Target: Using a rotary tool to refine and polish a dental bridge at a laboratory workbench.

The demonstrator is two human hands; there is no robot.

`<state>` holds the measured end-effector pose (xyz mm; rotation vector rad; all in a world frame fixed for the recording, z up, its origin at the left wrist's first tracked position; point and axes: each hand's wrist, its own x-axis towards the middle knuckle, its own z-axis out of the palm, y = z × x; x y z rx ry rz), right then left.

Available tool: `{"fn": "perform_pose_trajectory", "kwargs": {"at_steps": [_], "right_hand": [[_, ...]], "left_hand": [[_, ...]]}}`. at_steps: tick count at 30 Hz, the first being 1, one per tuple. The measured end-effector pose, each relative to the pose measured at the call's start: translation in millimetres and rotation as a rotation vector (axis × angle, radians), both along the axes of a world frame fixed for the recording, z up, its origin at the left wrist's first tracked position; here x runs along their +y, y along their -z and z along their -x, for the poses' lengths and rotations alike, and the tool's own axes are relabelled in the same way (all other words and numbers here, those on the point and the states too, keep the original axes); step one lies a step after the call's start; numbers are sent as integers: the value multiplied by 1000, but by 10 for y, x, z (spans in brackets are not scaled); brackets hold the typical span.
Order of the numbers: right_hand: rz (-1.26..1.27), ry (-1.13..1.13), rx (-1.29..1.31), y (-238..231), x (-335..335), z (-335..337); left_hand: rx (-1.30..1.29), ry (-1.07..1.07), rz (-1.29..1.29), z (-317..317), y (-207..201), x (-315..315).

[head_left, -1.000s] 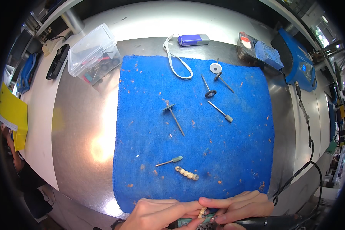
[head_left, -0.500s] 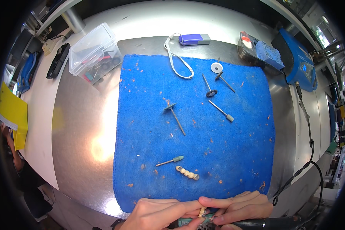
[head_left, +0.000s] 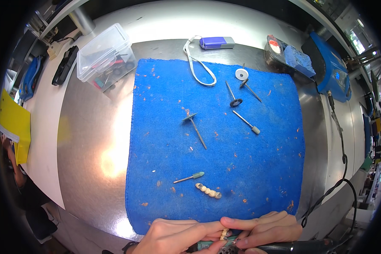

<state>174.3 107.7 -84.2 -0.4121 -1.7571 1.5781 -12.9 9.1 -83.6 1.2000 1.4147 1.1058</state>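
Note:
At the lower edge, my left hand (head_left: pixel 178 238) pinches a small tooth-coloured dental bridge (head_left: pixel 224 234) between its fingers. My right hand (head_left: pixel 270 230) is closed round a dark rotary handpiece (head_left: pixel 302 246), its slim tip meeting the bridge. The two hands touch at the fingertips. Below them, partly cut off, is a green piece with a perforated metal part (head_left: pixel 228 250). A second dental bridge (head_left: pixel 208 191) lies on the blue cloth (head_left: pixel 165 95) just beyond my hands, beside a green pointed grinding bur (head_left: pixel 189 177).
Farther up the cloth lie a disc on a shank (head_left: pixel 195 129), a cylindrical bur (head_left: pixel 247 123), a black brush wheel (head_left: pixel 236 103) and a white disc (head_left: pixel 241 74). Behind stand a clear plastic box (head_left: pixel 106 59), a purple-grey strapped device (head_left: pixel 216 42) and a blue control unit (head_left: pixel 331 67). A black cord (head_left: pixel 343 158) hangs right.
The view has shifted very slightly, so the cloth and the things on it sit a little differently. Both hands keep nearly the same hold and place.

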Motion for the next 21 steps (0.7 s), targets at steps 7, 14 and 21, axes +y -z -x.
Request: {"fn": "perform_pose_trajectory", "kwargs": {"at_steps": [7,14,21], "right_hand": [[21,14,-20,-64,-49,-10],[52,-8,-9,20,-36,18],[10,-43,-26,-13,-6,-35]], "left_hand": [[16,51,-120,39,-50,-29],[14,43,-97,54,-5,-36],[35,61,-79,45,-31,-6]]}}
